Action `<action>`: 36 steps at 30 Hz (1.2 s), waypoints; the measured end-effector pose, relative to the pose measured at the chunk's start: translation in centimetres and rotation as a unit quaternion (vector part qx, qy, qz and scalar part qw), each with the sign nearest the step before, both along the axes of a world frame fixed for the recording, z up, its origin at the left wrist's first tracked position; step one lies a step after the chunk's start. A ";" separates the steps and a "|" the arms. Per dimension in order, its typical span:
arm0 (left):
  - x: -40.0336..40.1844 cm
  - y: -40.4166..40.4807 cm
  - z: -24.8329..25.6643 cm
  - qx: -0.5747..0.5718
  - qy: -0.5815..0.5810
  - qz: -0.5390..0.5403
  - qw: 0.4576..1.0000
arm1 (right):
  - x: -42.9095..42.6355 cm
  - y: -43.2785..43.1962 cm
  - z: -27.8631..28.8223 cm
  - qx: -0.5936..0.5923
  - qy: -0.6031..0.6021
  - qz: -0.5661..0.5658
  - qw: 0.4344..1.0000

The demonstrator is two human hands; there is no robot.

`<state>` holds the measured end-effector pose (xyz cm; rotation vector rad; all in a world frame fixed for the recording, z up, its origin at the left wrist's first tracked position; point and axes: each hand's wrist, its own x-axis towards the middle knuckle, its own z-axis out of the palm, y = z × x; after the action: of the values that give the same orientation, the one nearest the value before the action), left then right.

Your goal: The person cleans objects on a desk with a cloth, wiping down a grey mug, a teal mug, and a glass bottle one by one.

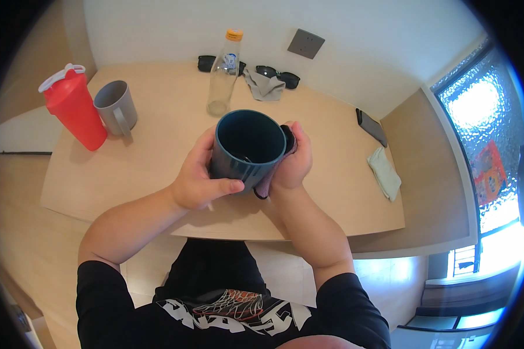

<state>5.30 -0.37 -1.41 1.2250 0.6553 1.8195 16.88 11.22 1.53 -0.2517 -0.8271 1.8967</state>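
A dark teal cup point(249, 144) is held above the wooden desk point(157, 174), its mouth tilted towards me. My left hand point(207, 174) grips its left side, with the thumb across the front. On the right side, my right hand point(291, 159) presses a pinkish-purple cloth with a black edge point(266, 185) against the cup. The palm and fingers partly hide the cloth. Behind the cup stands a clear glass bottle with an orange cap point(223, 80).
To the left stand a red shaker bottle point(76, 111) and a grey mug point(118, 109). Sunglasses point(288, 79) and a grey cloth point(264, 87) lie by the wall. A dark folded case point(371, 126) and a pale green cloth point(384, 174) lie near the right side panel point(432, 174).
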 end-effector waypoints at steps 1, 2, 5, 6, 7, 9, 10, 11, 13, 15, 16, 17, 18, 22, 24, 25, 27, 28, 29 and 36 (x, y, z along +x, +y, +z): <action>-0.1 0.0 0.0 -0.008 -0.003 0.005 1.000 | -0.2 -0.3 0.4 -0.026 0.007 -0.012 1.000; -0.1 0.0 0.0 -0.017 -0.007 0.010 1.000 | -0.2 -0.6 0.7 -0.028 0.007 -0.013 1.000; -0.3 0.2 -0.5 -0.013 -0.044 -0.007 0.999 | -0.5 -1.6 1.3 -0.087 0.010 0.037 0.995; -0.1 0.2 -0.3 -0.015 -0.045 -0.008 0.999 | -0.3 -1.8 1.5 -0.091 0.008 0.047 0.995; -0.1 0.0 0.1 -0.026 -0.052 -0.010 0.998 | -0.2 -1.8 1.6 -0.096 0.005 0.057 0.994; 0.1 -0.2 0.7 -0.038 -0.059 -0.012 0.997 | 0.1 -1.2 0.9 -0.082 0.000 0.063 0.995; 0.1 -0.2 1.0 -0.042 -0.061 -0.021 0.997 | 0.2 -0.9 0.6 -0.067 -0.005 0.070 0.995; 0.1 -0.1 1.1 -0.046 -0.063 -0.031 0.996 | 0.4 -0.7 0.4 -0.067 -0.006 0.069 0.995; -0.4 0.0 0.3 -0.046 -0.059 -0.035 0.997 | 0.4 -0.7 0.5 -0.067 -0.013 0.073 0.995; -0.7 -0.1 -0.1 -0.044 -0.055 -0.042 0.997 | 0.5 -0.2 0.8 -0.060 -0.026 0.065 0.996; -0.7 -0.1 0.0 -0.040 -0.023 -0.041 0.998 | 0.7 0.1 1.0 -0.051 -0.039 0.056 0.996; -0.6 -0.1 0.0 -0.035 0.008 -0.041 0.999 | 0.9 0.4 1.2 -0.051 -0.038 0.054 0.996; -0.5 -0.2 0.2 -0.036 0.009 -0.043 0.998 | 1.1 0.7 1.3 -0.027 -0.047 0.054 0.997; -0.3 -0.6 0.6 -0.043 0.052 -0.023 0.997 | 1.1 1.1 2.2 0.016 -0.131 0.015 0.991; -0.5 -0.7 0.7 -0.046 0.087 -0.008 0.995 | 1.1 1.3 2.2 0.021 -0.153 0.019 0.988; -0.6 -0.7 0.6 -0.051 0.109 0.003 0.993 | 1.1 1.4 2.3 0.026 -0.178 0.024 0.983; -0.6 -0.7 0.8 -0.055 0.133 0.013 0.989 | 1.2 1.7 2.1 0.040 -0.192 0.023 0.980; -0.6 -0.7 1.0 -0.059 0.155 0.024 0.986 | 1.3 1.8 2.1 0.055 -0.208 0.023 0.976; -0.6 -0.7 1.1 -0.063 0.176 0.035 0.982 | 1.4 1.8 2.2 0.054 -0.207 0.022 0.977; -1.0 -0.5 1.4 -0.016 0.266 0.071 0.961 | 1.9 2.7 2.5 0.219 -0.315 0.053 0.922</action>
<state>4.26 -0.91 0.00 1.7019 1.0886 1.5820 18.76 13.91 3.99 -0.5607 -1.7005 1.6758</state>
